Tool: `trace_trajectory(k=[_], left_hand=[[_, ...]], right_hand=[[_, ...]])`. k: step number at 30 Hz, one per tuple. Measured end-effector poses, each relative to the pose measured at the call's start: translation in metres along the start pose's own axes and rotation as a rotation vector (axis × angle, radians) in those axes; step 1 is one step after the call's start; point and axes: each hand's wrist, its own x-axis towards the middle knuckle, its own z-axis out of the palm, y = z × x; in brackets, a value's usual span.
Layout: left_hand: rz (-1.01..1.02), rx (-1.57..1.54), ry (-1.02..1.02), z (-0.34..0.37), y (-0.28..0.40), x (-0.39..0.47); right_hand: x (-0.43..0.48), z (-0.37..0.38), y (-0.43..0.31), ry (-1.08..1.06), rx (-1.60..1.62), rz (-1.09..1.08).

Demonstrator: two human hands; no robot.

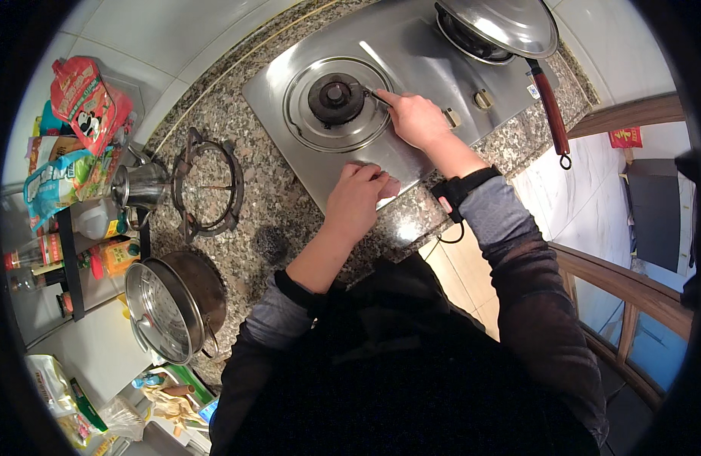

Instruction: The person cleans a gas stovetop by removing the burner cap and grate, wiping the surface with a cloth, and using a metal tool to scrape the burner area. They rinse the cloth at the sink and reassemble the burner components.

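My right hand [416, 119] grips a slim tool [380, 98], whose tip touches the side of the black gas burner [335, 98]. What kind of tool it is cannot be made out. A round steel drip ring [301, 132] surrounds the burner on the stainless steel gas hob [305, 171]. Near the hob's front edge, my left hand [353, 196] rests low with its fingers bent. A pinkish-grey patch beside those fingertips could be a cloth or a reflection. On the granite counter [293, 228] to the left lies a removed pan support [236, 191].
A dark scouring ball [271, 244] sits near my left forearm. Further left stand a steel pot with a glass lid [157, 319], a metal jug [142, 185] and a rack of bottles and packets. At the right, a lidded wok's wooden handle [550, 108] juts past the counter edge.
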Motion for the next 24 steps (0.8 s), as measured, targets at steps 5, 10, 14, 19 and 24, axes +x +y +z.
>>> trace_trajectory(k=[5,10,14,19,24], left_hand=[[0.001,0.017,-0.02,-0.003,0.002,0.0],[-0.008,0.01,0.015,-0.003,0.006,0.001],[-0.057,0.027,0.0,-0.004,0.015,0.003],[-0.248,0.076,0.063,0.0,0.037,0.006],[-0.396,0.178,0.062,0.007,0.055,0.008]], right_hand=[[0.003,-0.008,0.005,-0.077,-0.04,0.044],[0.011,0.003,0.009,-0.03,0.003,-0.042],[0.014,0.009,0.016,0.025,0.007,-0.099],[0.015,0.013,0.023,-0.033,0.043,-0.147],[0.024,0.015,0.032,0.05,0.101,-0.262]])
